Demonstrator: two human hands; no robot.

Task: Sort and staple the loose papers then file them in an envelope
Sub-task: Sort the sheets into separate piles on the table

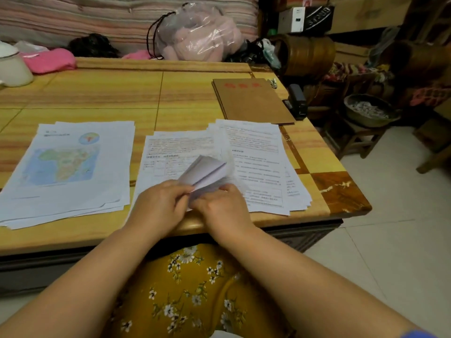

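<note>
Two piles of loose papers lie on the wooden table [97, 93]. The left pile [70, 172] shows a coloured map on top. The right pile of text sheets [258, 164] is fanned out near the front edge. My left hand [158, 206] and my right hand [223, 206] both pinch the near corner of a few text sheets [207, 172], which curl upward and blur. A brown envelope [251, 101] with red characters lies at the back right. A black stapler [296, 101] sits by the table's right edge, beside the envelope.
A white pot [12, 67] stands at the far left. Pink cloth [48, 61] and a clear plastic bag [197, 32] lie behind the table. Baskets, boxes and a low stool crowd the floor to the right. My lap in yellow floral cloth is below the table edge.
</note>
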